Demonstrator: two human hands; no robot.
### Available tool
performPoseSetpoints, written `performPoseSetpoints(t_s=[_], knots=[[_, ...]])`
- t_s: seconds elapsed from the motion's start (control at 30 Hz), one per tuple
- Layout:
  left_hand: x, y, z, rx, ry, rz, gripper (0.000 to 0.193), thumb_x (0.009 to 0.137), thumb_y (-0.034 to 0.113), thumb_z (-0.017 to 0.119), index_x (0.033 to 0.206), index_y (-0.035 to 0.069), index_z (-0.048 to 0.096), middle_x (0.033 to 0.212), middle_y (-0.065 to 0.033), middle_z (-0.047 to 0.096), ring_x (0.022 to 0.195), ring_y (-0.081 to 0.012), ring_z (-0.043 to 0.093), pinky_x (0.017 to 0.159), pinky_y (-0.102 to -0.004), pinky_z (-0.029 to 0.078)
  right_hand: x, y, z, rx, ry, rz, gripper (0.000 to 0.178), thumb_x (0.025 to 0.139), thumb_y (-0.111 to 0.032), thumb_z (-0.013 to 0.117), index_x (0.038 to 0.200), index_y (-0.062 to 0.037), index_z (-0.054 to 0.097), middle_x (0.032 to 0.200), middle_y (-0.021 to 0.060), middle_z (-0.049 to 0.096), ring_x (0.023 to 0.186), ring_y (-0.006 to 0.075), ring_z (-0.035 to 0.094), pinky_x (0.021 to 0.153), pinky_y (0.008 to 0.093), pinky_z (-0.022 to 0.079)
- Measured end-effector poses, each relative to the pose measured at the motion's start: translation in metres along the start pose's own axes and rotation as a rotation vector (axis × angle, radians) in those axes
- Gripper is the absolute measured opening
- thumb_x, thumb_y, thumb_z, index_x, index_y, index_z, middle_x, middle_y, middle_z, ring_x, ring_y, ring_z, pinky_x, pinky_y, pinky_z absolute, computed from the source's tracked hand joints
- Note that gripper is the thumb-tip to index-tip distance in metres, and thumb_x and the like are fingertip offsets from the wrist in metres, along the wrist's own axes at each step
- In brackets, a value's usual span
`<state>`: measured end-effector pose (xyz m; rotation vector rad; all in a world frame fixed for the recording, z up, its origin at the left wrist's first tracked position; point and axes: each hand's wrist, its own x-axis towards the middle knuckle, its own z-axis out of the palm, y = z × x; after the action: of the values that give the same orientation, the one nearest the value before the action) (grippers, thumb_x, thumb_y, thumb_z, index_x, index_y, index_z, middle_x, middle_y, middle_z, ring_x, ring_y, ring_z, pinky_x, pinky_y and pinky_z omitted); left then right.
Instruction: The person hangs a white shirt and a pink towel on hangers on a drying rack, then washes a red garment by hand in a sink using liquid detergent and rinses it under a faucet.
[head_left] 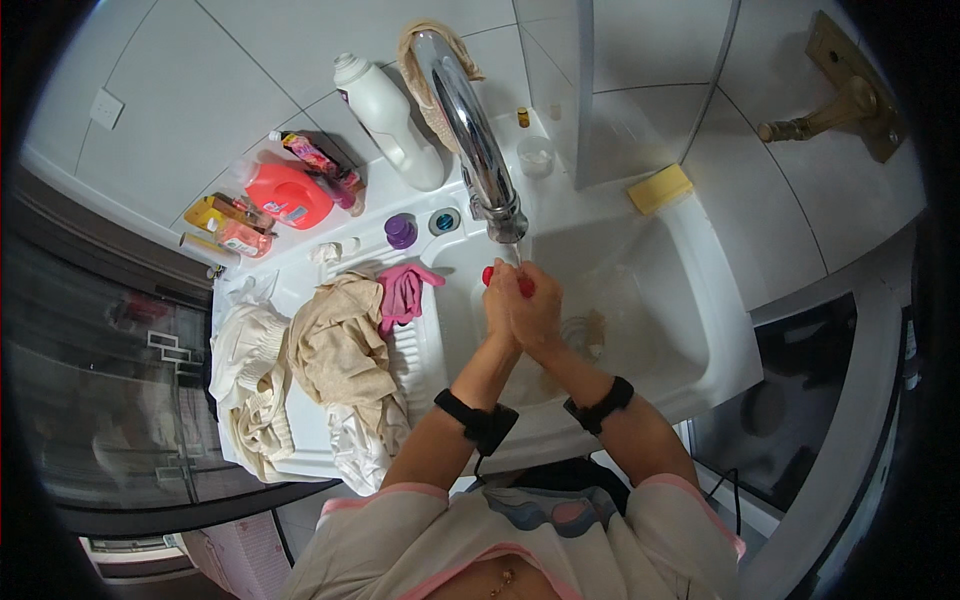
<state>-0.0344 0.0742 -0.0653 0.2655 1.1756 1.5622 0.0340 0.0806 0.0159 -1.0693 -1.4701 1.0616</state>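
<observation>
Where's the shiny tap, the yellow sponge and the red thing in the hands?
tap (478, 140), head view, middle of its chrome spout
yellow sponge (659, 188), head view, its top face
red thing (524, 287), head view, part showing between the hands

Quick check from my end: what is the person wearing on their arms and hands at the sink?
Both hands are bare, no gloves: left hand, right hand. Each wrist carries a black band, the left one trailing a thin dark cable. Short pale sleeves with pink trim end above the elbows; forearms are uncovered.

Black bands on both wrists, pale short sleeves edged in pink
</observation>
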Motion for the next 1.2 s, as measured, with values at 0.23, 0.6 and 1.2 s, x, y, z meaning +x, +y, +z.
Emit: performPoseSetpoints(t_s=[0.23, 0.6, 1.2], knots=[[-0.02, 0.033, 0.029, 0.031, 0.237, 0.167, 0.029, 0.082, 0.035, 0.047, 0.069, 0.009, 0.046, 0.06, -0.0017, 0.048, 0.053, -0.0121, 0.048, 0.045, -0.026, 0.039, 0.029, 0.042, -0.004, 0.28, 0.004, 0.259, 0.028, 0.069, -0.026, 0.064, 0.069, -0.0005, 0.052, 0.061, 0.0102, 0.052, 0.058, 0.021, 0.052, 0.057, 0.0311, 0.042], [-0.034, 0.071, 0.006, -0.248, -0.064, -0.261, 0.047, 0.085, 0.043, 0.036, 0.103, 0.002, 0.047, 0.102, -0.0139, 0.052, 0.092, -0.0279, 0.052, 0.075, -0.0398, 0.047, 0.035, 0.045, -0.072, 0.009, -0.561, 0.227, 0.037, 0.061, -0.019, 0.071, 0.09, -0.0024, 0.056, 0.081, 0.01, 0.059, 0.07, 0.0137, 0.054, 0.06, 0.0273, 0.044], [-0.042, 0.042, 0.025, -0.538, -0.497, -0.13, 0.039, 0.088, 0.034, 0.032, 0.125, 0.021, 0.034, 0.121, -0.0096, 0.039, 0.111, -0.0207, 0.037, 0.093, -0.0358, 0.032, 0.011, 0.013, 0.005, -0.45, 0.178, -0.31, 0.022, 0.071, -0.024, 0.055, 0.073, -0.0027, 0.054, 0.079, 0.0152, 0.055, 0.075, 0.0312, 0.052, 0.057, 0.041, 0.043]])
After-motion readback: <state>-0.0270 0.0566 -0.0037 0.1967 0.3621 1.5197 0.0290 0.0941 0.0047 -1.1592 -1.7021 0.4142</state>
